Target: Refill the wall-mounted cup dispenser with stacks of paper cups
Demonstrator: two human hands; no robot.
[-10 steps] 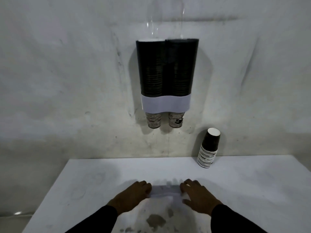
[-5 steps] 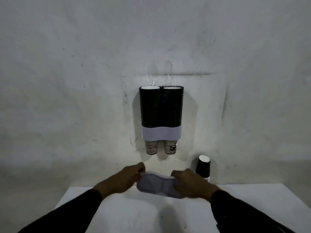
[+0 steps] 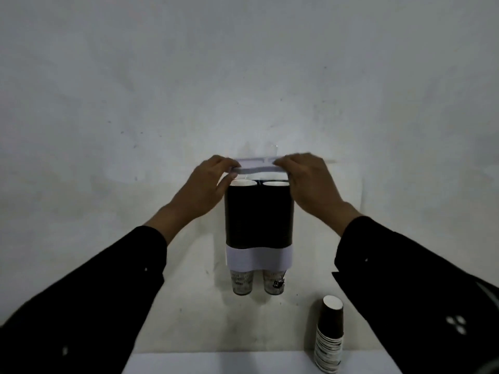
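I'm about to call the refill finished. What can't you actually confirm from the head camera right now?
- Whether the lid is seated: both hands cover its ends, the left hand and the right hand.
- How full the dispenser tubes are: dark walls and dim light hide the stacks; only the top rims show.
- Print on the bottom cups: too small.
- The spare cup stack count: rims blur together.
- The table: cut off by the bottom edge.

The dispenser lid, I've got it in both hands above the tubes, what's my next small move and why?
Probably lower the lid straight down onto the dispenser. Your left hand and right hand hold it level just above the two tubes, and both look full, with white cup rims showing at the top. A leftover stack stands on the table.
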